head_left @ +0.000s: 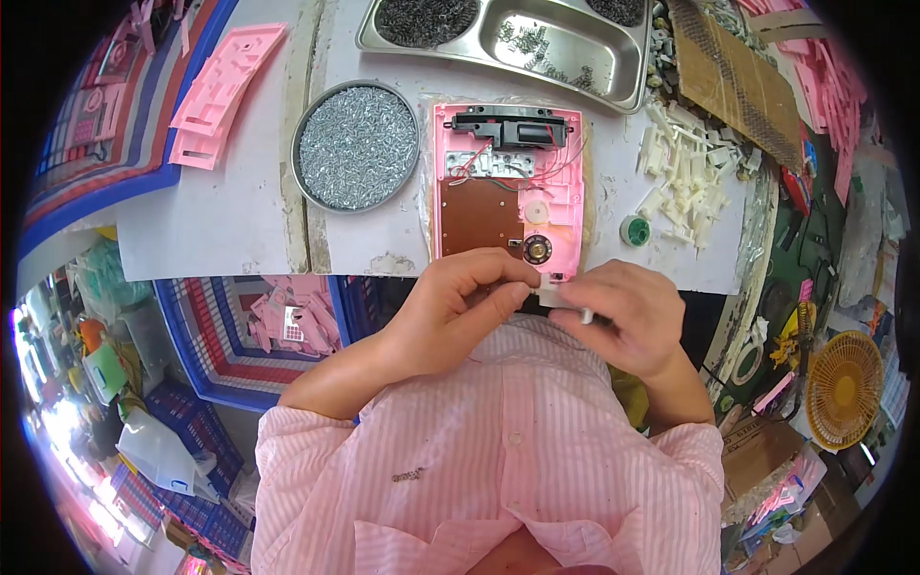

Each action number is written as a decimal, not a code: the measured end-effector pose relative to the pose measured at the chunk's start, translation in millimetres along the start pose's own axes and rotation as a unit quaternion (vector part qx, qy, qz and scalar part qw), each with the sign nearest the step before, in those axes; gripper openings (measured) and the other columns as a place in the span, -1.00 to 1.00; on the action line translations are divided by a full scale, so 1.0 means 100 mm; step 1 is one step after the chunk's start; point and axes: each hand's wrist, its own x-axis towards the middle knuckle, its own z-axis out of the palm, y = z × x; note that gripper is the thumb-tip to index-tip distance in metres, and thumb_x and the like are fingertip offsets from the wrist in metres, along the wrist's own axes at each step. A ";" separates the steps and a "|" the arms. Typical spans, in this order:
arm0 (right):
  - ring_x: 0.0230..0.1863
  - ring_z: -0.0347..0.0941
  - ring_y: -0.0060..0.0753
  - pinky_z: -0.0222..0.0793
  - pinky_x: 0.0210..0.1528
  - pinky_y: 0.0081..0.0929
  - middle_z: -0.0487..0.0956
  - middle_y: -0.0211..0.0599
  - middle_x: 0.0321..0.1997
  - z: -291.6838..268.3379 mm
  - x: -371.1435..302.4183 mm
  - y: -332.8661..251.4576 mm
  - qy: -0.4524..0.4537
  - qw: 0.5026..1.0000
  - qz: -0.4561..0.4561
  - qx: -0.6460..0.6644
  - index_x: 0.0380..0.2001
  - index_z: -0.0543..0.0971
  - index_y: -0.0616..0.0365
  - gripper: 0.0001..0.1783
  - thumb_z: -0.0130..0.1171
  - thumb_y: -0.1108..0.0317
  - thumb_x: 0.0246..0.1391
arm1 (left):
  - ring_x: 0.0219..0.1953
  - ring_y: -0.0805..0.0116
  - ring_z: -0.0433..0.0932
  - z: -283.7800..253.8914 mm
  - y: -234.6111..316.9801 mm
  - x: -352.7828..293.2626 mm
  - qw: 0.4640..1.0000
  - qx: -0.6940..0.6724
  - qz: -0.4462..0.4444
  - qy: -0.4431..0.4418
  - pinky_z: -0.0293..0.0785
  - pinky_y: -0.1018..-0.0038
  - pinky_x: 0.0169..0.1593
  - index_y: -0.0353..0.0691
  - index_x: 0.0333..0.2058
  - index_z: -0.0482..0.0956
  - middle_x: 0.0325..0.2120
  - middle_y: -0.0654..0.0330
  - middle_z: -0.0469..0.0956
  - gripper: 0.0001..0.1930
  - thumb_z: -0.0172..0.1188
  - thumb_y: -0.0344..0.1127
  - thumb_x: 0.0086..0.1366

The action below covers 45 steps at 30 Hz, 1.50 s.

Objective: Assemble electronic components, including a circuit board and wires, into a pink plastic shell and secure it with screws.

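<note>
White plastic piece [554, 290] is what I am working on, and I have it pinched between both my hands, right at the near edge of the desk [230, 220]. My left hand [460, 307] is curled, with the thumb and first finger closed on the left end of the piece. My right hand [628, 311] is closed round its right side, and a little white peg sticks out under my fingers. The piece sits just in front of the pink case [508, 182], touching or almost touching its bottom corner; I cannot tell which. I think the job is partly done. The pink case lies open and already has a brown board, a black part across the top, red wires, a white wheel and a small round speaker [537, 249] inside. The white piece is not set in yet, so that looks left to do. No back cover is on the case. A round tin of silver screws [356, 146] waits to the left, and a heap of more white pieces [685, 177] lies to the right.
</note>
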 end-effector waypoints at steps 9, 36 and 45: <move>-0.15 0.63 -0.11 0.51 -0.10 -0.35 0.66 -0.15 -0.11 -0.27 -0.02 0.14 -0.066 0.955 0.224 0.184 -0.08 0.65 0.16 -0.56 0.43 0.46 -0.11 | -0.33 0.45 0.48 -0.17 0.25 0.05 0.996 0.049 0.047 -0.056 0.43 0.51 -0.29 -0.26 -0.09 0.56 -0.26 0.23 0.53 -0.78 0.24 -0.35 0.33; -0.20 0.40 -0.23 0.30 -0.16 -0.28 0.56 -0.42 -0.28 0.06 0.38 0.61 -0.062 0.988 0.049 -0.131 -0.31 0.68 0.05 -0.71 0.44 0.33 -0.21 | -0.30 0.15 0.49 -0.26 0.02 0.35 0.782 0.579 0.229 0.022 0.47 0.29 -0.27 -0.14 0.04 0.53 -0.35 0.16 0.44 -0.55 0.31 -0.34 0.12; -0.11 0.52 -0.13 0.42 -0.02 -0.25 0.60 -0.15 -0.19 -0.95 0.11 1.02 0.103 0.932 0.186 -0.293 -0.23 0.71 0.08 -0.77 0.28 0.36 -0.03 | -0.28 0.16 0.49 -0.15 0.13 0.39 0.762 0.617 0.196 0.013 0.48 0.29 -0.28 -0.11 0.08 0.51 -0.33 0.15 0.42 -0.52 0.28 -0.34 0.14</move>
